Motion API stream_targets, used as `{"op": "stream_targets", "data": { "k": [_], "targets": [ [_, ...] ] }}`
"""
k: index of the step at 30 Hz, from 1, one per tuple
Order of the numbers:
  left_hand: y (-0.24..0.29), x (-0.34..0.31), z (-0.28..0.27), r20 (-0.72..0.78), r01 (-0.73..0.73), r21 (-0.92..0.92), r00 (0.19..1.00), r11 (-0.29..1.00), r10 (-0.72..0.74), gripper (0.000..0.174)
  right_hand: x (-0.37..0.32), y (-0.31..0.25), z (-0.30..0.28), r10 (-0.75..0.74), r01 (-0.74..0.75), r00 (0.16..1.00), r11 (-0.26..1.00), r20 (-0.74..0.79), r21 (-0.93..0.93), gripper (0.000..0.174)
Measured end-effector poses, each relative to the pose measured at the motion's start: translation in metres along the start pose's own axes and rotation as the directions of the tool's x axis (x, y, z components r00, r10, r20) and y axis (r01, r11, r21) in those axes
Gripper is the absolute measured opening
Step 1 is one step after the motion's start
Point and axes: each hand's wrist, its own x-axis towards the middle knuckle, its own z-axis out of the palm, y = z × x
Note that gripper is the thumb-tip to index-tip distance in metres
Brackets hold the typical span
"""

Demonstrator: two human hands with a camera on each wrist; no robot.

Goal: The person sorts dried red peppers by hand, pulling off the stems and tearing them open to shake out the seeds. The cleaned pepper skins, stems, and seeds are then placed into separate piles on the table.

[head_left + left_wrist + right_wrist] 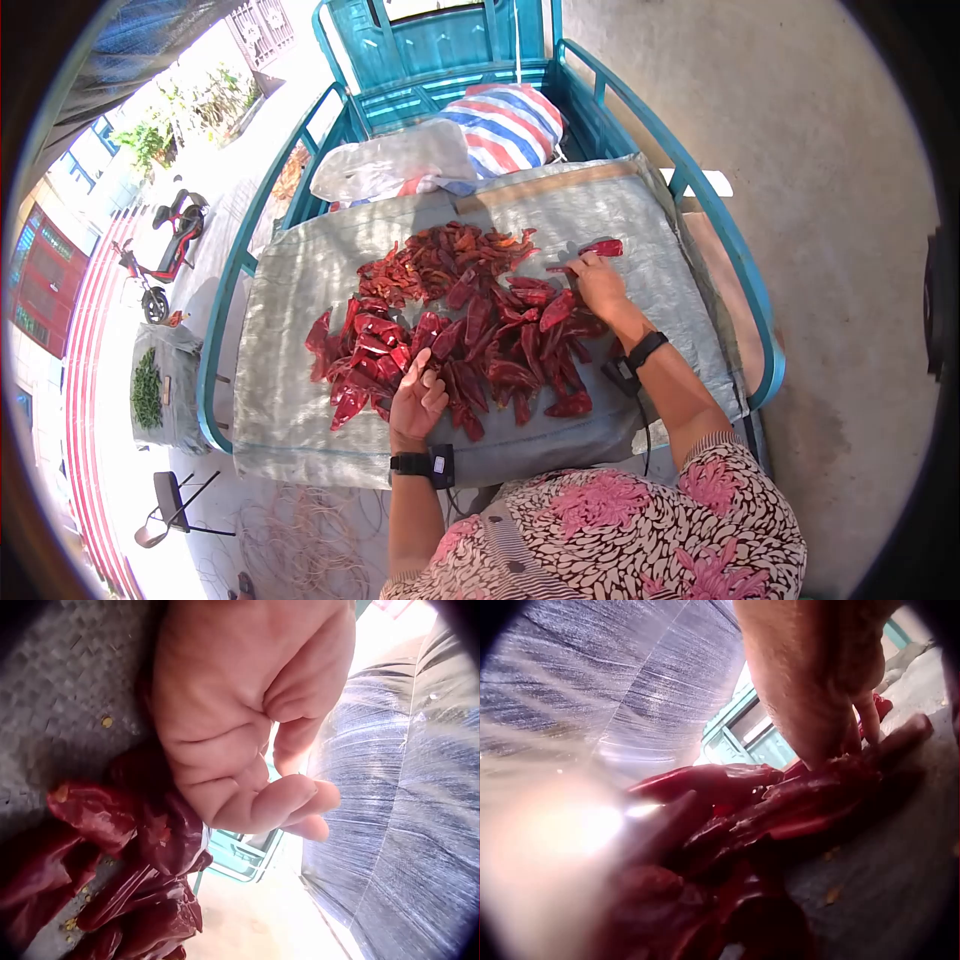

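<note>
A pile of large, dark red dried chili peppers (pixel 490 340) lies on a grey woven sheet (pixel 290 400). Behind it sits a heap of smaller, more orange dried chilies (pixel 440 258). My left hand (pixel 418 402) is at the pile's near edge, palm turned up and fingers loosely curled; in the left wrist view nothing shows inside the hand (pixel 247 712). To the right of the pile, my right hand (pixel 603 290) has its fingertips on a single red chili (pixel 606 247), pinching it. The right wrist view shows that hand (pixel 817 682) beyond nearer peppers, its fingertips partly hidden.
Blue-green rails (pixel 690 170) of a cart bed flank the sheet. Farther back lies a striped red, white and blue bag (pixel 510 125). On the left are a scooter (pixel 178 245), a small table with green produce (pixel 147 390) and a chair (pixel 172 500).
</note>
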Motion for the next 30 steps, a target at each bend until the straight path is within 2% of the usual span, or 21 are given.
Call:
{"op": "stream_targets", "data": {
  "k": [2,5,8,12,14,15,17,18,21,24,26,27,29,30],
  "targets": [
    [0.0,0.001,-0.001,0.005,0.001,0.004,1.0,1.0,-0.001,0.039,0.0,0.0,-0.007,0.069,-0.07,0.995,0.998,0.066,0.006,0.03],
    [0.0,0.001,-0.001,-0.003,-0.008,0.013,1.0,1.0,0.008,0.039,-0.016,-0.002,-0.028,0.012,-0.014,0.998,0.999,0.059,0.039,0.028],
    [0.0,0.001,-0.001,-0.018,-0.016,0.016,1.0,1.0,0.016,0.04,-0.032,-0.005,-0.06,0.028,-0.03,1.0,0.993,0.013,0.116,0.029],
    [-0.001,0.001,-0.003,0.007,-0.019,0.009,1.0,1.0,0.019,0.042,-0.05,-0.003,-0.092,0.099,-0.093,0.994,0.99,-0.049,0.107,0.033],
    [0.0,0.001,-0.008,0.041,-0.026,0.014,0.999,1.0,0.026,0.045,-0.059,-0.004,-0.084,0.088,-0.066,0.976,0.991,-0.197,0.114,0.036],
    [-0.001,0.001,0.007,-0.028,-0.032,0.054,0.999,0.998,0.034,0.049,-0.062,-0.006,-0.08,0.085,-0.055,0.958,0.992,-0.274,0.117,0.039],
    [-0.004,-0.002,0.036,-0.163,-0.031,0.139,0.985,0.99,0.054,0.055,-0.068,-0.016,-0.071,0.016,0.025,0.98,0.979,-0.2,0.203,0.04],
    [0.0,0.0,0.035,-0.054,-0.009,0.179,0.998,0.984,0.019,0.065,-0.07,-0.022,-0.065,-0.017,0.059,0.986,0.967,-0.167,0.249,0.041],
    [-0.004,0.013,0.075,0.028,-0.049,0.167,0.999,0.985,0.045,0.067,-0.068,-0.036,-0.037,-0.152,0.168,0.98,0.978,-0.126,0.127,0.039],
    [-0.005,0.033,0.086,0.127,0.037,0.223,0.99,0.974,-0.067,0.066,-0.058,-0.049,-0.039,-0.085,0.069,0.994,0.977,0.07,0.2,0.044],
    [-0.013,0.045,0.087,0.106,0.056,0.232,0.991,0.971,-0.083,0.066,-0.057,-0.041,-0.034,-0.116,0.118,0.993,0.979,-0.02,0.168,0.041],
    [-0.019,0.051,0.091,0.048,0.037,0.316,0.997,0.948,-0.055,0.065,-0.057,-0.04,-0.031,-0.134,0.142,0.989,0.978,-0.06,0.151,0.039],
    [-0.033,0.061,0.108,-0.061,0.017,0.474,0.998,0.88,0.014,0.063,-0.062,-0.048,-0.049,-0.104,0.111,0.994,0.963,-0.038,0.246,0.036],
    [-0.041,0.064,0.119,-0.069,0.013,0.432,0.997,0.902,0.018,0.06,-0.067,-0.052,-0.061,-0.089,0.093,0.996,0.953,-0.026,0.29,0.035]
  ]
}}
